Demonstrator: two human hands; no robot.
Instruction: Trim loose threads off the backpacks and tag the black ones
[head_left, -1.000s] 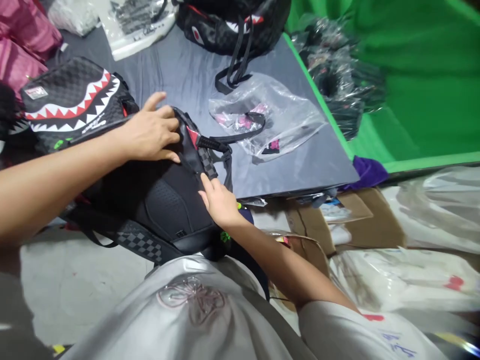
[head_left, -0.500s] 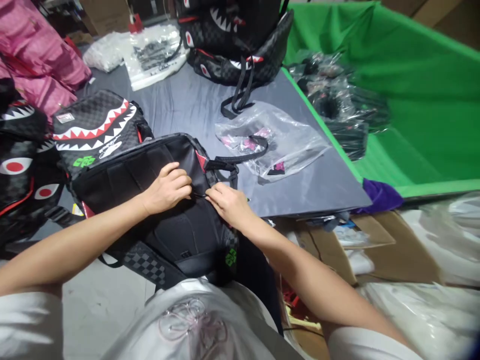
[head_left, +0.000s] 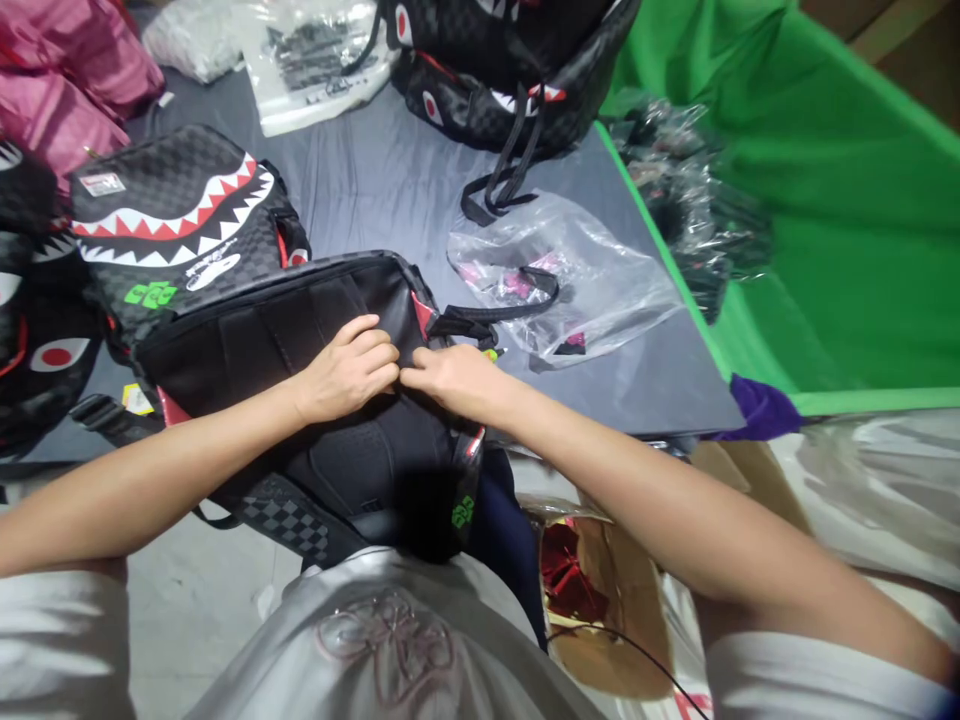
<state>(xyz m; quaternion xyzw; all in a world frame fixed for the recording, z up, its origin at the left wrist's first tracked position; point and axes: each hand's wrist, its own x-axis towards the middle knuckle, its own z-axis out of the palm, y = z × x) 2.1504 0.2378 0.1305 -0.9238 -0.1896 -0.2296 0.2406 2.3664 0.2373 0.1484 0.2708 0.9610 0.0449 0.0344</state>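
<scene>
A black backpack (head_left: 315, 330) with checkered straps lies back panel up at the near edge of the grey table (head_left: 375, 190), partly over my lap. My left hand (head_left: 349, 368) and my right hand (head_left: 450, 380) meet on its back panel near the top. Both have their fingers curled and pinched together on the backpack's fabric where the shoulder strap joins. What the fingertips grip is too small to name. A black strap (head_left: 487, 318) runs from the bag toward the right.
A shark-mouth backpack (head_left: 165, 215) lies just behind the black backpack, with more at the left edge (head_left: 37, 340) and far end (head_left: 510, 70). A clear plastic bag (head_left: 577, 280) holds pink pieces. Pink bags (head_left: 67, 80), bagged parts (head_left: 315, 50), green cloth (head_left: 825, 220) and cardboard boxes (head_left: 615, 590) surround the table.
My left hand slid from the bag's top edge down onto the back panel. My right hand moved up to meet it, and both closed into a pinch. The view shifted.
</scene>
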